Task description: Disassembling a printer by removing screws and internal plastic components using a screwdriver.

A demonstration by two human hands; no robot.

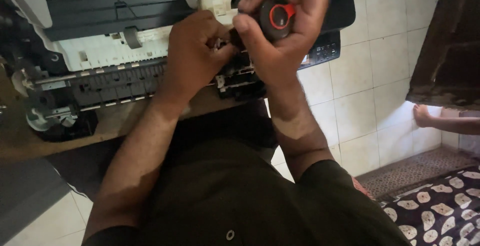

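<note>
An opened printer [100, 51] with its white and black inner frame bare lies on a wooden table [30, 146]. My right hand [285, 31] grips a screwdriver by its black and red handle [276, 17], its shaft hidden behind the fingers. My left hand [195, 51] pinches a small part at the printer's edge, right beside the right thumb. What the left fingers hold is too hidden to name.
A metal rod and rollers [95, 73] run across the printer's left side. The printer's button panel [322, 52] shows behind my right wrist. White floor tiles [360, 101] lie to the right, with another person's foot [425, 116], a brown mat and a patterned cloth [440, 211].
</note>
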